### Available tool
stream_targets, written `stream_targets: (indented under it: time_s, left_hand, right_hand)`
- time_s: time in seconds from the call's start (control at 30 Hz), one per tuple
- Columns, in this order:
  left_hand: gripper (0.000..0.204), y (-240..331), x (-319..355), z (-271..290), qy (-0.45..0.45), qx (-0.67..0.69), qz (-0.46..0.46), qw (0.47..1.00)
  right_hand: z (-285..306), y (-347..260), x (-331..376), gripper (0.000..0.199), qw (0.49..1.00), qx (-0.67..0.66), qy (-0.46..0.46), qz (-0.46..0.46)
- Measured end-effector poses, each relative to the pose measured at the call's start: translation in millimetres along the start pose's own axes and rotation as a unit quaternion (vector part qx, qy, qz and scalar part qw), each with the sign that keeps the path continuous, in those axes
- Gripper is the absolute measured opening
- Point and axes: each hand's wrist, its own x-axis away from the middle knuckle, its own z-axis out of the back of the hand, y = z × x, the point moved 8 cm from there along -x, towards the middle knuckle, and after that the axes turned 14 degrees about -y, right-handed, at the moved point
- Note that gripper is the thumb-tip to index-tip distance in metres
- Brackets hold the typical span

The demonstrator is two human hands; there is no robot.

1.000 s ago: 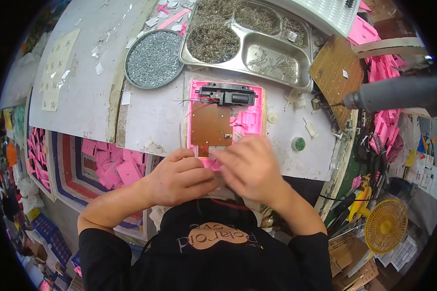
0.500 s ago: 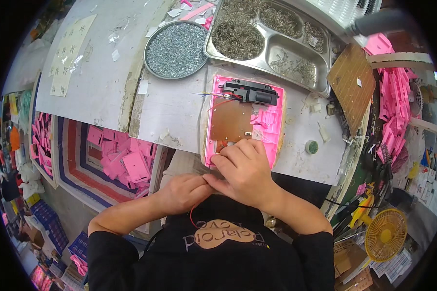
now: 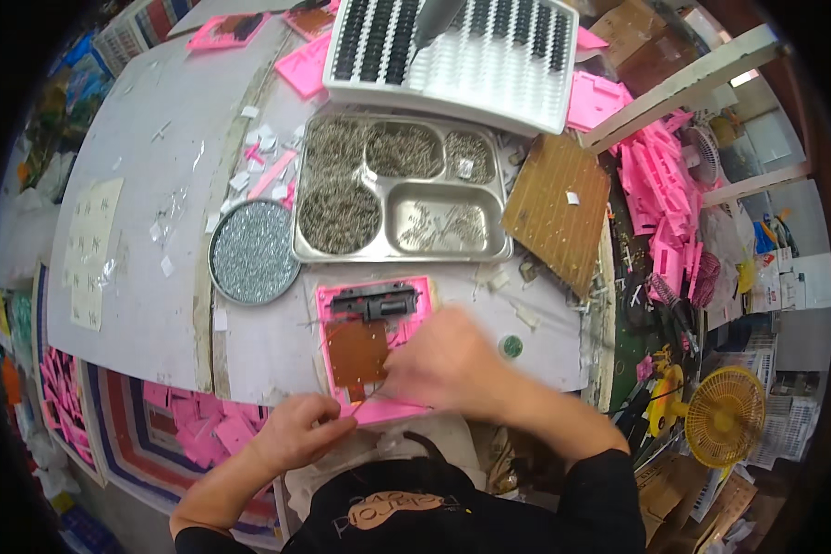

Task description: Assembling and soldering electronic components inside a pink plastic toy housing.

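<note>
1. Now, in the head view, the right hand (image 3: 448,360) has moved up onto the pink plastic fixture plate (image 3: 371,346), its blurred fingers curled over the plate's right half, just beside the brown rectangular circuit board (image 3: 356,352); whether it pinches anything I cannot tell.
2. The left hand (image 3: 295,429) has dropped back to the plate's near-left corner, closed loosely, thumb against fingers, seemingly on a thin wire, though that is too small to be sure.
3. Half a second ago both hands met at the near edge of the plate; they are now apart, which suggests the work has shifted from the edge onto the board.
4. Beyond the right hand, the black clamp bar (image 3: 375,302) sits across the plate's far end as before.
5. Farther off on the grey table (image 3: 138,277), the compartmented steel tray of small metal parts (image 3: 402,189) and the round tin of silvery bits (image 3: 254,252) look unchanged, only lower in the picture as the head has tilted.
</note>
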Motion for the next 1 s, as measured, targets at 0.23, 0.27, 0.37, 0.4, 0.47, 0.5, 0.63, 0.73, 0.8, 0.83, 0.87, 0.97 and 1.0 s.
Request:
stream_targets:
  time_s: [0.23, 0.27, 0.37, 0.4, 0.47, 0.5, 0.63, 0.73, 0.8, 0.83, 0.87, 0.97, 1.0]
  left_hand:
    - [0.028, -8.1, -10.7, 5.0, -0.044, 0.030, -0.010, 0.999]
    - [0.028, -9.7, -10.2, 4.6, -0.051, 0.034, -0.006, 0.998]
    - [0.027, -10.3, -8.4, 6.2, -0.053, 0.033, 0.002, 0.998]
    - [0.027, -10.4, -5.5, 6.2, -0.056, 0.033, 0.014, 0.998]
    - [0.026, -11.7, -3.5, 7.8, -0.054, 0.037, 0.027, 0.998]
    - [0.026, -13.1, -7.3, 5.5, -0.056, 0.049, 0.019, 0.997]
    - [0.023, -11.6, -5.0, 7.1, -0.055, 0.060, 0.031, 0.996]
    - [0.021, -10.1, -12.3, 7.2, -0.056, 0.055, 0.026, 0.997]
    - [0.021, -10.5, -13.2, 4.3, -0.053, 0.059, 0.034, 0.996]
    - [0.021, -10.4, -15.3, 4.6, -0.052, 0.061, 0.033, 0.996]
    - [0.021, -10.1, -13.9, 5.8, -0.048, 0.061, 0.041, 0.996]
    - [0.019, -10.9, -5.2, 9.5, -0.040, 0.056, 0.042, 0.997]
    - [0.018, -10.8, -3.2, 7.3, -0.041, 0.061, 0.039, 0.996]
  right_hand:
    - [214.1, 238.6, -61.0, 0.016, 0.914, 0.243, 0.269, -0.183]
    - [223.7, 250.6, -72.2, 0.015, 0.894, 0.309, 0.288, -0.148]
    - [228.8, 268.9, -100.7, 0.015, 0.854, 0.401, 0.289, -0.164]
    - [225.1, 276.4, -103.9, 0.020, 0.859, 0.371, 0.302, -0.183]
    - [222.5, 295.4, -109.2, 0.023, 0.860, 0.331, 0.328, -0.206]
    - [231.3, 311.5, -102.6, 0.020, 0.859, 0.332, 0.329, -0.207]
    - [233.3, 300.1, -131.8, 0.008, 0.861, 0.439, 0.234, -0.110]
    - [255.7, 298.8, -109.7, 0.008, 0.870, 0.399, 0.268, -0.115]
    - [288.4, 301.8, -63.7, 0.015, 0.873, 0.264, 0.387, -0.132]
    - [303.1, 298.7, -31.2, 0.018, 0.865, 0.155, 0.458, -0.138]
    - [305.0, 270.0, 1.5, 0.028, 0.827, 0.162, 0.520, -0.141]
    - [285.1, 201.9, 75.8, 0.022, 0.750, 0.059, 0.630, -0.193]
    - [270.7, 173.7, 105.3, 0.019, 0.726, -0.004, 0.662, -0.186]
